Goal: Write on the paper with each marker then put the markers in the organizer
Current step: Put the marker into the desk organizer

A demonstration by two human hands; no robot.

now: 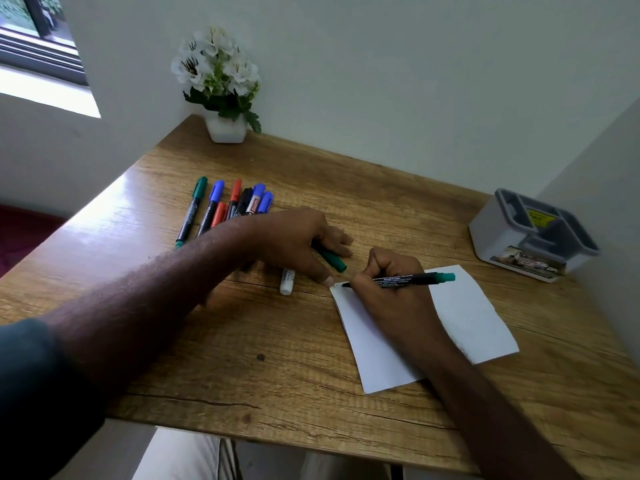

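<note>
Right hand [391, 289] grips green-ended marker [412, 279], tip at top-left corner of paper [460, 323]. Left hand [294, 244] fingers curled round green cap [332, 259], thumb pressing table just beside paper corner. Paper isn't pinned, so a stroke could drag or crease it, and w/ tip so near the edge ink may land on wooden table [242, 358]. Other markers [228, 206] lie far left; organizer [533, 233] sits far right, no markers visible in it
</note>
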